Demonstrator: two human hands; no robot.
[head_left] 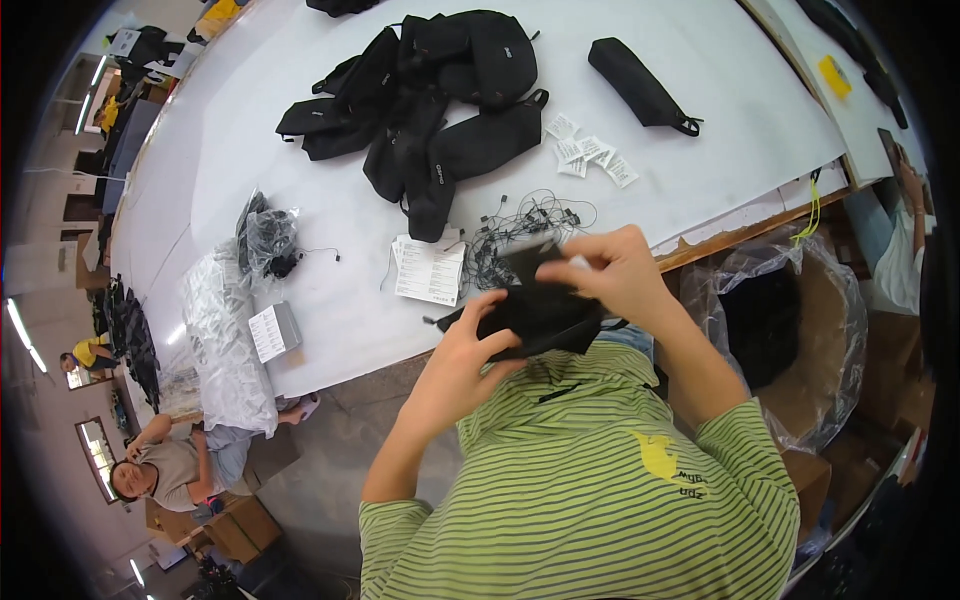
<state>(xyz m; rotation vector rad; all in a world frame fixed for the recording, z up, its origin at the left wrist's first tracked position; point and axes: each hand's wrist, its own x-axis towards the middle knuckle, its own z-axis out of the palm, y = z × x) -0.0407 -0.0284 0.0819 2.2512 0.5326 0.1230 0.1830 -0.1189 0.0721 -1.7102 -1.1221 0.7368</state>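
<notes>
At the table's near edge, a black fabric pouch [545, 318] lies against my body with its mouth spread. My left hand [465, 355] grips the pouch's left side, its fingers curled over the rim. Above the opening, my right hand [615, 275] has its thumb and fingers pinched together. A small white bit shows at those fingertips, and a dark flat piece is blurred beside them; I cannot make out what is held. Just beyond lie a tangle of thin black cords [520, 222], a stack of printed white cards [428, 270] and several small white packets [590, 155].
A heap of black pouches [485, 140] and a single one [640, 85] lie farther back. At left are clear plastic bags [228, 330] and a small box [275, 332]. A plastic-lined carton [835, 340] stands right of the table. Another person [175, 470] sits at lower left.
</notes>
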